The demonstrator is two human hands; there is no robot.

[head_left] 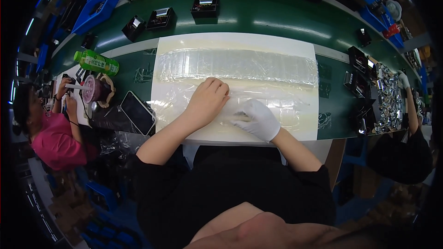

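Observation:
A white board (235, 40) lies before me with two wide bands of clear, shiny film across it. The far film band (258, 67) stretches nearly the full width. On the near film band (286, 106), my bare left hand (210, 101) rests with its fingers bent and drawn together; whatever is under the fingertips is hidden. Just to its right is my right hand (260, 121), in a white glove. Its thumb and fingers are curled into a pinch low over the near band, and I cannot make out what is between them.
A phone (137, 113), a green bottle (97, 62) and a cup with a straw (94, 87) stand left of the board. Black boxes (205, 8) sit on the green bench. Many shiny metal parts (388, 97) lie at right. People work on both sides.

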